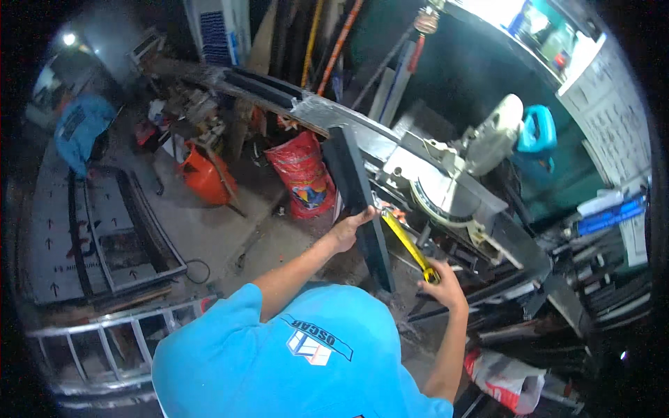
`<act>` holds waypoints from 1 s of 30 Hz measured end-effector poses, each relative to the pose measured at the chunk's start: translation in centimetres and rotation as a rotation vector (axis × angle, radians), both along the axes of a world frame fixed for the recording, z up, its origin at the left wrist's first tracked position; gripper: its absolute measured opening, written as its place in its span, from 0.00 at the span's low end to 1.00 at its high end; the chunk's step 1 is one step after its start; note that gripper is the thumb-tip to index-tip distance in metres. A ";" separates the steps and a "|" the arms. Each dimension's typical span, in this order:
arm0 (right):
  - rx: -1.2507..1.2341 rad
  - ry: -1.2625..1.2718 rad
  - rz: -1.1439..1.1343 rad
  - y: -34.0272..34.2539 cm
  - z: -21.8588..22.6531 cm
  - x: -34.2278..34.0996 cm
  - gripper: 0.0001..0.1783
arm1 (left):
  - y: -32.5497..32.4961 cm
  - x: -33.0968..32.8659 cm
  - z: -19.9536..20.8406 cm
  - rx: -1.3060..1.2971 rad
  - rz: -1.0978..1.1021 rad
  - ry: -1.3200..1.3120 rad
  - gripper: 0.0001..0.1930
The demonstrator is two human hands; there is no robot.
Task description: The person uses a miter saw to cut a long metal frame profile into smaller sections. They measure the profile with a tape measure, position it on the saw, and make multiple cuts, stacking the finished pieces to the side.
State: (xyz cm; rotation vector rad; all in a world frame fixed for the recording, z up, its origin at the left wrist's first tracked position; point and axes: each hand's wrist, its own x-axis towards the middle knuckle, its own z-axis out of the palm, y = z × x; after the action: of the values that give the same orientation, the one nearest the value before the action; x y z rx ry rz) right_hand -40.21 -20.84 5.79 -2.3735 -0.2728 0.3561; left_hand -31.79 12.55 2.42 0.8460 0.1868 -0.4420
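A long dark rectangular metal profile (352, 174) stands tilted in front of me, its far end by the workbench and its near end close to my shirt. My left hand (348, 230) grips its left side, with the thumb lying over the top near the middle. In my right hand (446, 282) is a yellow tape measure (406, 244), its blade pulled out toward the far left. The blade's far end lies beside the profile close to my left thumb; whether it touches is too small to tell.
A mitre saw (453, 181) sits on the bench (348, 115) ahead to the right. Beyond the profile is a red sack (300, 171), with an orange bucket (208, 174) farther left. A ladder (104, 345) lies at lower left. Another person in blue (83, 129) bends over at far left.
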 end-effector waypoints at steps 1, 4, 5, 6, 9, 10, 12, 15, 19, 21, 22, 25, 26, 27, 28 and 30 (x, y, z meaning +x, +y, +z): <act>0.094 0.047 -0.075 -1.0 -2.0 -1.2 0.39 | 0.8 0.5 -0.6 -0.006 0.094 -0.017 0.26; 0.317 0.265 -0.276 0.3 -3.1 -2.6 0.33 | 1.7 2.1 -2.1 -0.044 0.297 0.042 0.35; 0.335 0.262 -0.291 1.5 -3.3 -2.4 0.32 | 1.8 2.2 -2.1 -0.060 0.315 0.067 0.40; 0.357 0.265 -0.296 4.5 -0.6 -1.9 0.32 | 2.0 2.0 -2.2 -0.072 0.342 0.096 0.45; 0.519 0.190 -0.215 9.0 -0.2 -0.2 0.31 | 0.3 1.1 -1.9 -0.047 0.293 0.090 0.48; 0.531 0.160 -0.210 10.2 0.3 0.2 0.30 | -0.4 0.6 -1.3 -0.060 0.251 0.094 0.48; 0.580 0.185 -0.218 11.8 1.1 1.0 0.28 | -1.3 -0.3 -0.5 -0.068 0.223 0.103 0.48; 0.567 0.160 -0.198 12.6 1.4 2.5 0.28 | -1.9 -0.7 -0.5 -0.011 0.236 0.077 0.48; 0.617 0.201 -0.220 12.9 2.3 3.0 0.27 | -1.4 -0.6 -1.1 0.064 0.178 0.117 0.46; 0.612 0.187 -0.207 12.6 2.1 3.3 0.28 | -1.4 -1.1 0.1 0.088 0.167 0.091 0.47; 0.610 0.180 -0.200 12.5 2.0 3.4 0.28 | -1.4 -1.1 0.1 0.068 0.167 0.074 0.47; 0.611 0.202 -0.195 12.4 1.9 3.4 0.28 | -1.5 -1.1 -0.2 0.031 0.180 0.047 0.46; 0.606 0.210 -0.187 12.4 1.9 3.4 0.28 | -1.7 -1.0 -0.5 0.033 0.193 0.053 0.45; 0.602 0.217 -0.181 12.3 1.9 3.4 0.27 | -1.8 -0.9 -1.0 0.036 0.205 0.058 0.44; 0.598 0.226 -0.165 12.6 2.1 3.4 0.27 | -1.6 -0.6 -2.7 0.048 0.245 0.047 0.43; 0.602 0.215 -0.166 12.7 2.0 3.3 0.26 | -1.7 -0.1 -4.5 0.055 0.289 0.030 0.42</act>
State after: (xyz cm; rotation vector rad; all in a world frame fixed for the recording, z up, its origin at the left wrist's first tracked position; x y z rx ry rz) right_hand -36.88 -8.10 7.84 -1.7363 -0.0650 0.3826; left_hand -31.88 10.83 -2.12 0.8513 0.3446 -0.1792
